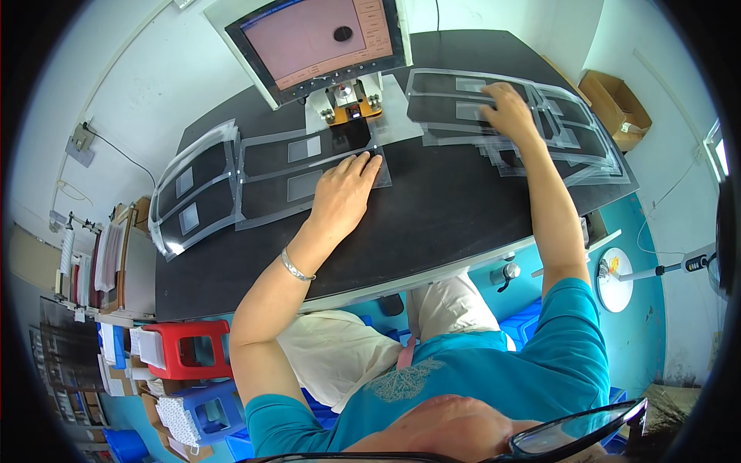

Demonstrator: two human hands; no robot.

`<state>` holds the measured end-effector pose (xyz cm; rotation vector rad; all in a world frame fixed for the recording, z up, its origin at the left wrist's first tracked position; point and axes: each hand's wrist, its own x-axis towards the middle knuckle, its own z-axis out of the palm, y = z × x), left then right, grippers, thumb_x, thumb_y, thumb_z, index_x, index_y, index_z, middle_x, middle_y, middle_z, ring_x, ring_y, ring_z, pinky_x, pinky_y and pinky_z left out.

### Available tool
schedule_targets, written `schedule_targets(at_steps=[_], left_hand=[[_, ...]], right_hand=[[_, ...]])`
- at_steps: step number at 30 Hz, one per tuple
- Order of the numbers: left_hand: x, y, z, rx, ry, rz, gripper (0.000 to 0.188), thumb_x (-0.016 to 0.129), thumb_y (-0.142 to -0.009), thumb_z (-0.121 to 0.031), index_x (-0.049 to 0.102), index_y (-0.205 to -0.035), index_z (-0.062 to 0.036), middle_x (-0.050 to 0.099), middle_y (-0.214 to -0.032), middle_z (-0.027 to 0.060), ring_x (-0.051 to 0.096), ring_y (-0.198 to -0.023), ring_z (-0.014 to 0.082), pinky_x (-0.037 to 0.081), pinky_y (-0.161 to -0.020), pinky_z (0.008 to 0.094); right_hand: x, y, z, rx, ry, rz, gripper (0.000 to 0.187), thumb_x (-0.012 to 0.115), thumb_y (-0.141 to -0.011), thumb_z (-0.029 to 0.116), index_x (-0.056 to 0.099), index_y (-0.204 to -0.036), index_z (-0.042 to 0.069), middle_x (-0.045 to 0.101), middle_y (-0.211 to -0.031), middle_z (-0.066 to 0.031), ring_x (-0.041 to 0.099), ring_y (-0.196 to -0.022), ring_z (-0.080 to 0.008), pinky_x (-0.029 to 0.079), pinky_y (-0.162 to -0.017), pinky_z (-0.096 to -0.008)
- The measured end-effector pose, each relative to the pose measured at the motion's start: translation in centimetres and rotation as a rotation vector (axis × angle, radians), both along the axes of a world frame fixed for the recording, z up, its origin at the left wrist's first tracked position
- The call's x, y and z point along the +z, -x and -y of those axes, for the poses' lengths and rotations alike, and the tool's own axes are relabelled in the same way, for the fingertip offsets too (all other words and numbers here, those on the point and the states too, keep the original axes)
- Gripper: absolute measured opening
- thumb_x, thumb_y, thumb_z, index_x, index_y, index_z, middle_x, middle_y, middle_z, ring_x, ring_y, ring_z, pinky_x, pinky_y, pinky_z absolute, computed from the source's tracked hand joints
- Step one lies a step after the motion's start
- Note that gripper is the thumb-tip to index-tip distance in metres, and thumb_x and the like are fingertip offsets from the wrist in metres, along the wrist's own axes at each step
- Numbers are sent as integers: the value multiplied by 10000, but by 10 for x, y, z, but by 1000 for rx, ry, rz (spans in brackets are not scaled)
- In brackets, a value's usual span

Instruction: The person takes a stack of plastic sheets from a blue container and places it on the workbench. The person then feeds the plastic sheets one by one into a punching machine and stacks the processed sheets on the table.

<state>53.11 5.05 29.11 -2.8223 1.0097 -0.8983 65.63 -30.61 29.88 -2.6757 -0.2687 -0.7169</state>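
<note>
My left hand (343, 193) lies on a thin dark sheet with clear edges and pale rectangular windows (301, 147), its fingers stretched toward the small machine. The far end of that sheet reaches under the machine's orange-and-metal head (351, 113). At the right, my right hand (509, 112) rests its fingertips on a fanned pile of similar sheets (444, 112). Its fingers are slightly bent and apart, and I see nothing lifted in them. Another group of these sheets (202, 189) overlaps at the table's left end.
A monitor (316, 42) showing a dark oval stands behind the machine on the black table (432, 208). A cardboard box (615, 108) sits past the right edge. Red (189, 349) and blue (212, 413) stools are at the lower left. A white round base (615, 279) stands at the right.
</note>
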Motion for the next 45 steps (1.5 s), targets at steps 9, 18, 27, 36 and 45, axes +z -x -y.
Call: schedule_targets(at_steps=[9,18,27,36,45], left_hand=[[2,3,2,29,23,-47,432,619,-840,-2,615,-1272,-29,637,-1272,152,623,-1171,288,537,-939,390],[27,18,-32,20,49,-362,473,584,-832,33,606,-1290,-83,630,-1283,95,622,-1150,294,537,-928,403],[-3,-21,-27,165,-24,-91,487,590,-846,13,593,-1325,-67,617,-1309,122,622,-1175,287,553,-902,398],[2,-17,-38,123,45,-102,539,575,-843,42,551,-1368,-76,602,-1330,126,596,-1203,290,523,-954,407],[14,-10,-66,118,82,-251,431,556,-836,66,657,-1223,-94,668,-1224,79,643,-1106,283,561,-875,397]], right_hand=[[-6,10,-26,148,109,2,426,676,-875,290,648,-1240,73,603,-1323,-160,562,-1226,-345,450,-1032,-427],[10,7,19,51,3,-278,424,641,-909,362,660,-1237,95,673,-1230,-135,617,-1155,-329,484,-968,-432],[4,8,17,48,91,-162,416,647,-902,350,665,-1230,95,670,-1204,-135,598,-1171,-321,465,-995,-429],[7,8,17,52,80,-206,414,660,-897,333,666,-1224,79,657,-1242,-152,595,-1176,-337,448,-1018,-424],[7,9,17,62,80,-219,412,669,-888,315,663,-1231,86,655,-1236,-147,592,-1176,-330,443,-1022,-422]])
